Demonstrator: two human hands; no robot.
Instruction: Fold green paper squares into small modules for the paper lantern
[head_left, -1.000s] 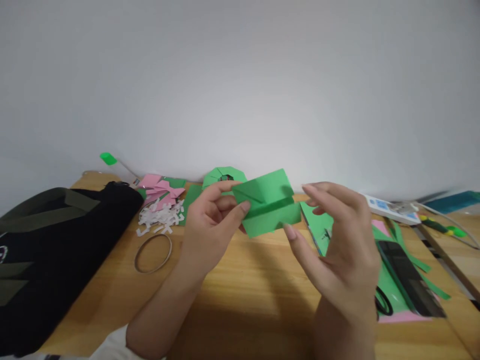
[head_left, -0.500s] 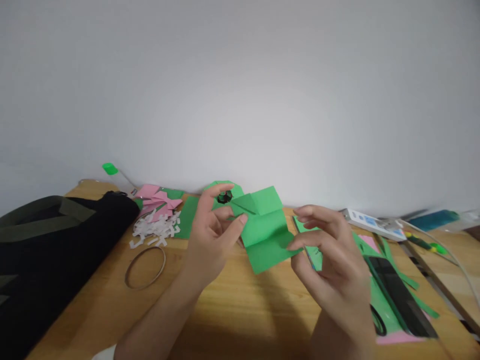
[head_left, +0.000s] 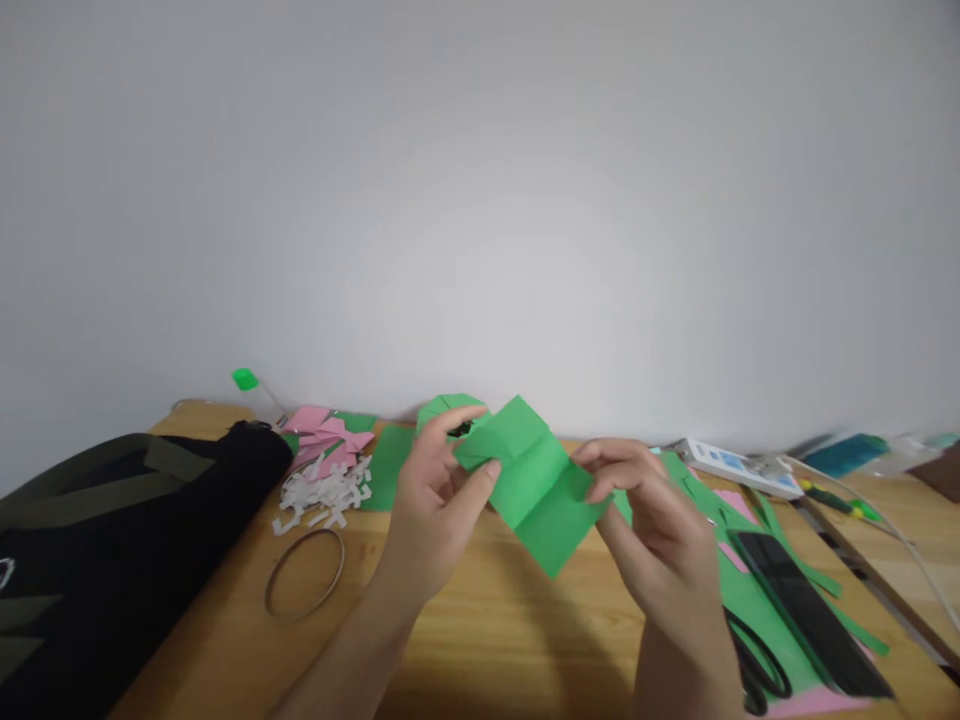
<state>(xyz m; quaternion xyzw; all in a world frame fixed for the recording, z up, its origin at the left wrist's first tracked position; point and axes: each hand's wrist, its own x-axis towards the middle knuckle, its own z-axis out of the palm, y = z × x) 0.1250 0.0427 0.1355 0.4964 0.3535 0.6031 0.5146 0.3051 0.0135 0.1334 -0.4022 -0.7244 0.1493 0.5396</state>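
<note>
A creased sheet of green paper (head_left: 536,480) is held up over the wooden table, partly unfolded, with fold lines running across it. My left hand (head_left: 442,500) pinches its left edge between thumb and fingers. At the right edge, my right hand (head_left: 652,510) has the paper between its thumb and fingertips. Behind my left hand stands a folded green paper piece (head_left: 442,405), mostly covered. Another flat green sheet (head_left: 386,465) lies just left of my left hand.
A ring (head_left: 304,575), white paper scraps (head_left: 322,492) and pink folded paper (head_left: 330,435) lie left, beside a black bag (head_left: 150,560). On the right are a phone (head_left: 810,610), black-handled scissors (head_left: 757,655) and a power strip (head_left: 739,467). A green-capped bottle (head_left: 259,398) leans near the wall.
The green paper has turned clockwise and its lower corner now points down. My right hand has closed its fingers onto the right edge. The view has shifted slightly.
</note>
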